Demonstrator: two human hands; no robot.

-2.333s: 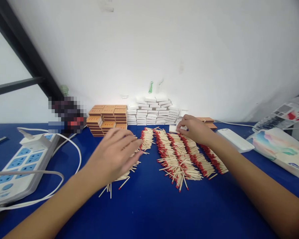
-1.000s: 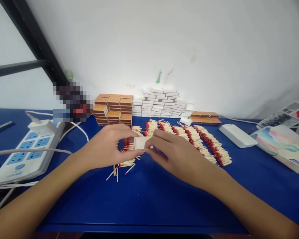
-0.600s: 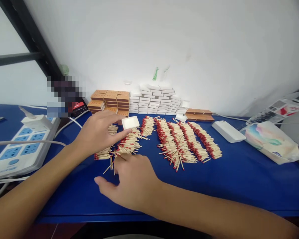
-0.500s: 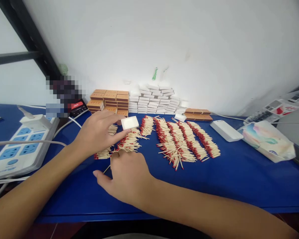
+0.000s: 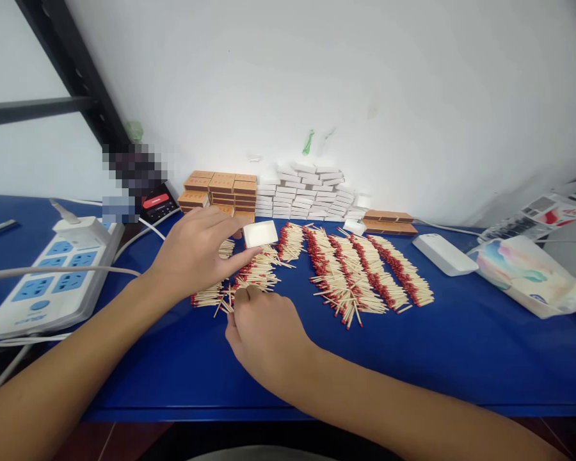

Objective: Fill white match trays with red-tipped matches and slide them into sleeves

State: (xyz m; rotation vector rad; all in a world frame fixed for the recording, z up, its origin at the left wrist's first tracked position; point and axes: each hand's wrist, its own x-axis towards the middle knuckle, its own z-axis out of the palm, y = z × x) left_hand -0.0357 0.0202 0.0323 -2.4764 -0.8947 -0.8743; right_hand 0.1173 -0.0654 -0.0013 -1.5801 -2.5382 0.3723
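Between the thumb and fingers of my left hand (image 5: 196, 250) is a small white matchbox tray (image 5: 261, 234), tilted so that its hollow inside faces me. My right hand (image 5: 269, 333) is curled closed just below it, thumb drawn in, at the near edge of a pile of red-headed matches (image 5: 256, 274). Match ends show by the thumb, but the fingertips are mostly hidden behind the hand. Another heap of matches (image 5: 208, 293) lies under and beside my left wrist. To the right, several long rows of matches (image 5: 365, 269) lie on the blue table (image 5: 413, 358).
Brown matchboxes (image 5: 233, 184) and white trays (image 5: 302, 195) are stacked against the wall, with more brown boxes (image 5: 388, 222) to the right. A power strip (image 5: 52, 282) with cables and a phone (image 5: 157, 203) lie left. A white device (image 5: 444, 254) and a tissue pack (image 5: 530, 275) lie right.
My right thumb, stretched out before, has closed in against the fingers beside the matches. My left hand still holds the tray. The whole view has shifted slightly.
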